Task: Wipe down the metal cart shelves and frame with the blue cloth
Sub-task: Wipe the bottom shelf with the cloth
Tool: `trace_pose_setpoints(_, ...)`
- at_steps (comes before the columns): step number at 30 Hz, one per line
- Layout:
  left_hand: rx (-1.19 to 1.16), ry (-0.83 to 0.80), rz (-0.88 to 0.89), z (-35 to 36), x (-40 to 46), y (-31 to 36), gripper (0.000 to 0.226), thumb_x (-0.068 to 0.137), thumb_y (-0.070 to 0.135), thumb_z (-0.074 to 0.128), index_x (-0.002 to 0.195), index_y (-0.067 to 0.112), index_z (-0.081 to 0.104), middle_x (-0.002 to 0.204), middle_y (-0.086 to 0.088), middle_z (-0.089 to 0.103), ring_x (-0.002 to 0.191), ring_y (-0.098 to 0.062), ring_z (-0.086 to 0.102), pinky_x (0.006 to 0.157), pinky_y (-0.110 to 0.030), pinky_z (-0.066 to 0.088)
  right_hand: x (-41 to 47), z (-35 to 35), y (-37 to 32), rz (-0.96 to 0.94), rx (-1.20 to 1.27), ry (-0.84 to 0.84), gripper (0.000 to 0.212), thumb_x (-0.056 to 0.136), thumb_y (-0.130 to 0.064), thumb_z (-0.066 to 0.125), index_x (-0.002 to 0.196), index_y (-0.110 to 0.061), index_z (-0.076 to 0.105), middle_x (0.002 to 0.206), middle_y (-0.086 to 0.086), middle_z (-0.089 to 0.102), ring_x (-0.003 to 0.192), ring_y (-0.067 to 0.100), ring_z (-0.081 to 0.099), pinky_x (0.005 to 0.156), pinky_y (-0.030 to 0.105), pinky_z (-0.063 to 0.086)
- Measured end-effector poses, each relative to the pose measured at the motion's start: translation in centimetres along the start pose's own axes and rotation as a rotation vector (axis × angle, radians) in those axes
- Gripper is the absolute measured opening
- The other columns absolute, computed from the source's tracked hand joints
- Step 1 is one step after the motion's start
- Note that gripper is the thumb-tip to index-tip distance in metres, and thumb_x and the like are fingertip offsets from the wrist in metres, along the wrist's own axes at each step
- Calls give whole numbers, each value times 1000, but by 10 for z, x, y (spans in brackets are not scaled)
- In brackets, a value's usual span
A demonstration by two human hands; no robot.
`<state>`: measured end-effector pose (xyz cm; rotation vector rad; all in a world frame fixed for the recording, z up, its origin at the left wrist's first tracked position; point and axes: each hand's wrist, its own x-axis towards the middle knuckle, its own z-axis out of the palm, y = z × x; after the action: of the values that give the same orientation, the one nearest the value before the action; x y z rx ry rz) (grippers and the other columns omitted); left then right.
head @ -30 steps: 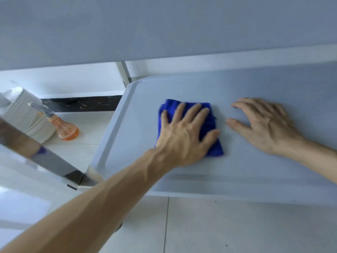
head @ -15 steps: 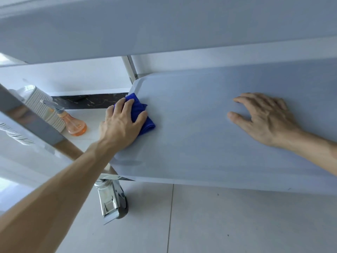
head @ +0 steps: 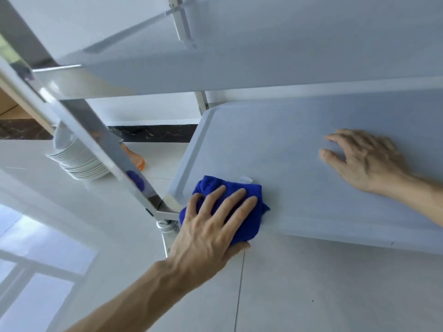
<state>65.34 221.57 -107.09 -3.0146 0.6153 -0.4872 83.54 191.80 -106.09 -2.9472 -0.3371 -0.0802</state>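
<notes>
The left hand [head: 211, 226] presses the blue cloth [head: 249, 195] with spread fingers onto the near left corner of the bottom shelf [head: 287, 144], while the right hand [head: 366, 161] rests flat and empty further along. Judging by this, the wiping is midway: the upper shelf [head: 263, 44] and frame post [head: 96, 125] may remain.

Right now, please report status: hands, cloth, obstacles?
Left hand pressing blue cloth at bottom shelf front-left corner. Right hand flat on shelf. Path clear.
</notes>
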Motion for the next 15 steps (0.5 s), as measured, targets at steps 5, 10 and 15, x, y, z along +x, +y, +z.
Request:
trace_pose_setpoints(5,-103,125,-11,-24,-2,2,45,90,42,64,132,27,60,128,13,62,103,-23,61,82,-44,48,0,-10,-22,56,-152,-94,57,99,-56,22,142,-23,41,154,1,36,141,29,34,112,51,29)
trace_pose_setpoints(10,-783,160,-413,-64,-29,12,41,83,46,68,123,46,57,108,22,66,88,-6,66,71,-29,55,-25,-10,-75,-247,-63,-80,58,97,-54,40,143,-19,43,156,3,36,143,26,34,115,46,31)
trace_pose_setpoints(15,-1229,577,-877,-100,-59,-5,47,67,58,70,107,34,71,85,-1,74,72,-13,67,60,-26,54,-56,-5,-138,-488,105,-201,70,91,-67,23,151,-32,31,162,-10,23,150,11,18,121,35,16)
